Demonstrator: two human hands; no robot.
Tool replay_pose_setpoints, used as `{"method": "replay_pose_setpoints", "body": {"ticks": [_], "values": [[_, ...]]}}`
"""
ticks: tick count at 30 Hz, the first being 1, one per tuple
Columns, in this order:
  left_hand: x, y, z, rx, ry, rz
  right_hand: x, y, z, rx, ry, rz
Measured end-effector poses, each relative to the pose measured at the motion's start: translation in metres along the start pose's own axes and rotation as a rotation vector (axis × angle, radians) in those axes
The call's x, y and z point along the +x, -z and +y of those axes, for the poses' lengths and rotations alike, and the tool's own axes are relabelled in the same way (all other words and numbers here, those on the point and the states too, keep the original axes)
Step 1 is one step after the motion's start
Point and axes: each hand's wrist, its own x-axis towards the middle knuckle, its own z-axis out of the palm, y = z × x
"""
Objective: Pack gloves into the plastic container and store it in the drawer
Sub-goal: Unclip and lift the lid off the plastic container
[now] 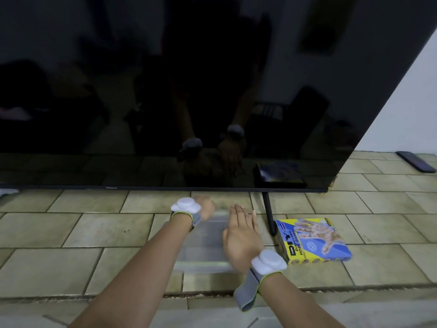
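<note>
A clear plastic container (203, 242) with a lid lies on the tiled ledge in front of me, motion-blurred. My left hand (206, 207) is curled at its far left corner, seemingly gripping it. My right hand (241, 233) lies flat, fingers together, on the container's right side. A blue and yellow box of disposable gloves (312, 240) lies flat just right of the container, apart from both hands. No drawer is in view.
A large dark TV screen (165, 91) stands right behind the container; its black foot (268, 211) comes down between container and glove box. A dark remote (416, 161) lies at the far right. The ledge's front edge (212, 295) runs below the container.
</note>
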Motion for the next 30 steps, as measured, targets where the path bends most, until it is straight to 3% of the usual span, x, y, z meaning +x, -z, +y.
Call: {"method": "replay_pose_setpoints", "body": {"ticks": [4,11,13,17,21,30], "values": [[-0.005,-0.002,-0.007,0.012,-0.095,0.134,0.000,-0.002,0.000,-0.009,0.002,0.023],[-0.039,-0.001,-0.019,0.007,-0.226,0.566,0.000,-0.001,0.001,0.028,0.009,0.018],[-0.045,0.001,-0.042,-0.093,-0.133,0.548,0.000,-0.002,0.002,0.026,0.025,0.023],[-0.050,-0.004,-0.092,-0.370,0.239,0.443,0.000,-0.003,-0.002,0.021,0.032,0.057],[-0.056,-0.017,-0.095,-0.497,0.285,0.345,-0.001,0.000,-0.003,0.021,0.013,0.065],[-0.062,-0.013,-0.085,-0.448,0.359,0.351,0.000,-0.001,0.002,0.054,0.063,-0.009]]}}
